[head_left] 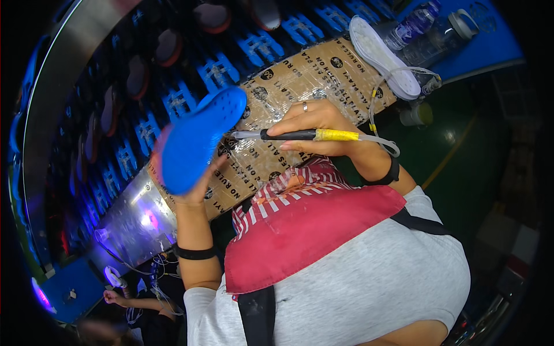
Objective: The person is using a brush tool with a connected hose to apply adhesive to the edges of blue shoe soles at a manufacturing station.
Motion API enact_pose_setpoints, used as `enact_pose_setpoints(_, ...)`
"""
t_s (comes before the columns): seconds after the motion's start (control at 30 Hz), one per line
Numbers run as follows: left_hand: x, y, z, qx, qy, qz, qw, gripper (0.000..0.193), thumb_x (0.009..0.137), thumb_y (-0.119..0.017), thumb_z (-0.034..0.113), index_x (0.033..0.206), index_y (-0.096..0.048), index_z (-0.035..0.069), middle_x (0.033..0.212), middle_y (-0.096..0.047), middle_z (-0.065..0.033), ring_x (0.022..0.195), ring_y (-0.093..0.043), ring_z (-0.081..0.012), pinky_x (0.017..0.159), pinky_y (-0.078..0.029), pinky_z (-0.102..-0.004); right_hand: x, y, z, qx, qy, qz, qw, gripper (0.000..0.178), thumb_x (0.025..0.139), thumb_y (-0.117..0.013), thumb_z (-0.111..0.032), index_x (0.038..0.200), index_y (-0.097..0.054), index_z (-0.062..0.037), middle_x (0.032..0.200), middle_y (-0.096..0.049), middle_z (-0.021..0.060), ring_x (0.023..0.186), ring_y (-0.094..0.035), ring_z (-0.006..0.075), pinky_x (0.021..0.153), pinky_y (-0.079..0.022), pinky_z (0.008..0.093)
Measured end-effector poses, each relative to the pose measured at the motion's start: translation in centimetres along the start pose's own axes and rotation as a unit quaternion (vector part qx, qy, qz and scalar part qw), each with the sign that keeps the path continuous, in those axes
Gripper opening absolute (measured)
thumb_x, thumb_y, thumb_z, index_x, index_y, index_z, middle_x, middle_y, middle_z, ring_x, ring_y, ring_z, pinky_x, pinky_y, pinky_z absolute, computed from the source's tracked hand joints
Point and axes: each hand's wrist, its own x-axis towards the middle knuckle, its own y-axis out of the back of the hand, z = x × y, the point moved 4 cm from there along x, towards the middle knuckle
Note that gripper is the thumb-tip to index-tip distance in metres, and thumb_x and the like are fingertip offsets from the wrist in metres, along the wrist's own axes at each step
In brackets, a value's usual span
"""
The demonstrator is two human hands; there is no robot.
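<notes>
Above a cardboard-covered bench [297, 86], clasps a slim black-and-yellow tool [288, 134] in the right grip [323, 122] and, with the left grip [198, 189], holds a blue sole [196, 144] from behind. Should prove light, flexible, perhaps slick; best taken by the edges, sparing the broad face.

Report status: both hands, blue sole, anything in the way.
Left hand holding blue sole. Right hand gripping black and yellow tool, tip close to blue sole. Nothing seen between them; pale hose trails off the tool's rear.
</notes>
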Motion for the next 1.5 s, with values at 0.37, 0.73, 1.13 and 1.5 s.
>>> enact_pose_setpoints(0.37, -3.4, -1.8, -7.7, -0.454, 0.191, -0.110, 0.863, 0.081, 0.084, -0.042, 0.061, 0.141, -0.023, 0.006, 0.134, -0.035, -0.0266, 0.111, -0.045, -0.0426, 0.076, -0.050, -0.0509, -0.2, -0.4, 0.3, 0.031, -0.120, 0.073, 0.990, 0.026, 0.071, -0.069, -0.003, 0.096, -0.067, -0.0008, 0.077, -0.066, 0.0117, 0.062, -0.062, 0.0154, 0.056, -0.045, 0.0250)
enact_pose_setpoints(0.73, -2.6, -6.2, -5.4, -0.396, 0.089, -0.204, 0.891, 0.075, 0.082, -0.033, 0.064, 0.136, -0.035, 0.013, 0.130, -0.045, -0.0088, 0.115, -0.047, -0.0311, 0.088, -0.044, -0.0509, 4.2, -3.2, -2.4, -0.257, 0.032, 0.164, 0.952, 0.020, 0.066, -0.069, -0.011, 0.085, -0.064, -0.0059, 0.068, -0.059, 0.0083, 0.065, -0.059, 0.0257, 0.059, -0.047, 0.0349)
enact_pose_setpoints(1.13, -1.0, -5.8, -4.9, -0.284, 0.006, 0.010, 0.959, 0.071, 0.085, -0.035, 0.062, 0.135, -0.038, 0.012, 0.131, -0.047, -0.0107, 0.116, -0.049, -0.0284, 0.100, -0.038, -0.0441, 3.6, -4.2, -3.1, -0.187, 0.091, 0.164, 0.964, 0.027, 0.064, -0.073, -0.008, 0.091, -0.066, -0.0068, 0.070, -0.059, 0.0070, 0.064, -0.059, 0.0230, 0.057, -0.048, 0.0314)
enact_pose_setpoints(1.5, -0.4, -8.3, -1.1, -0.334, -0.046, -0.092, 0.937, 0.081, 0.074, -0.043, 0.061, 0.134, -0.036, 0.007, 0.119, -0.051, -0.0218, 0.101, -0.055, -0.0413, 0.087, -0.047, -0.0494, 2.6, -4.0, -3.6, 0.035, 0.038, 0.059, 0.997, 0.026, 0.070, -0.072, -0.010, 0.095, -0.068, -0.0048, 0.074, -0.063, 0.0114, 0.064, -0.061, 0.0244, 0.059, -0.048, 0.0315)
